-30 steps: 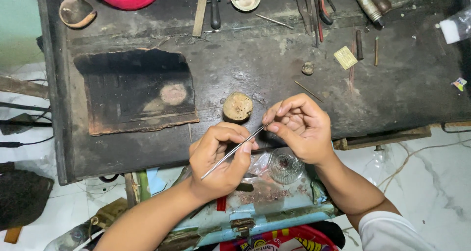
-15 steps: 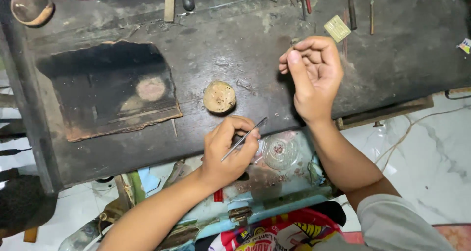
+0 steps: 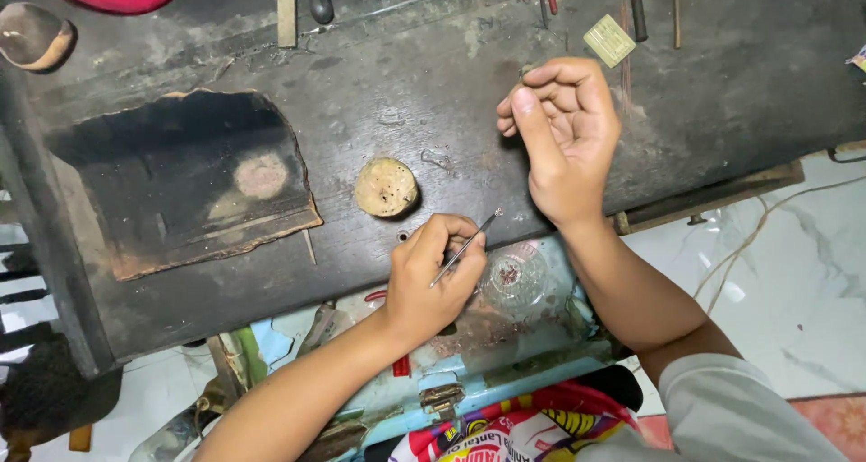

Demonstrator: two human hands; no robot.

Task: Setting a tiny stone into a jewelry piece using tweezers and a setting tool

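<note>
Overhead view of a dark, worn workbench (image 3: 722, 110). The left hand (image 3: 433, 277) pinches thin metal tweezers (image 3: 465, 248) at the bench's near edge, just below a round tan pad (image 3: 386, 187). The right hand (image 3: 564, 128) is raised over the bench, fingertips curled together (whether they hold anything tiny, I cannot tell). Nothing lies finished on the bench; the work looks midway.

We look straight down from our head at the dark workbench (image 3: 433, 92), close above our hands.
</note>
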